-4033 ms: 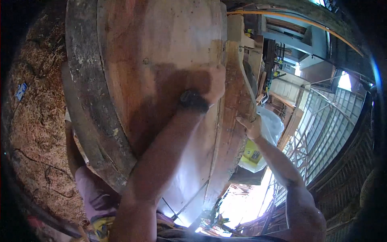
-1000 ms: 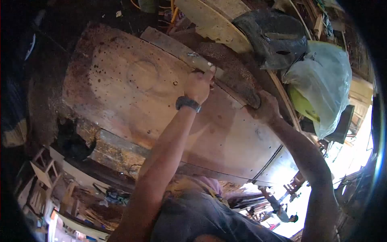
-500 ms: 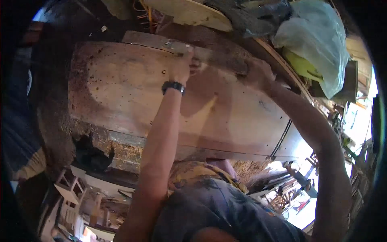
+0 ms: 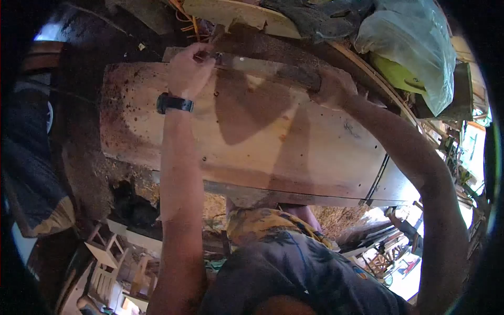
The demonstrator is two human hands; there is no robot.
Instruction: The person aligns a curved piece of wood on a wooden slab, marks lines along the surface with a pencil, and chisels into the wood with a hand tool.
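Observation:
A long wooden board [image 4: 252, 152] with dark spots at its left end lies across the view. Along its far edge runs a narrow wooden strip [image 4: 257, 67]. My left hand [image 4: 191, 68], a dark watch on its wrist, is over the left part of this strip, fingers curled in a pinch; what lies between them is too small to make out. My right hand [image 4: 336, 88] is closed round the strip's right end.
A clear plastic bag [image 4: 409, 47] with something yellow-green inside is at the upper right. Beyond the strip lies a curved pale plank [image 4: 241, 14]. Small wooden frames [image 4: 105, 254] stand at the lower left. A person's dark-clothed leg [image 4: 37, 173] shows at the left edge.
My left hand has moved left along the strip to near its left end. My right hand stays at the strip's right end. The view has turned, with the board now lying more level across it.

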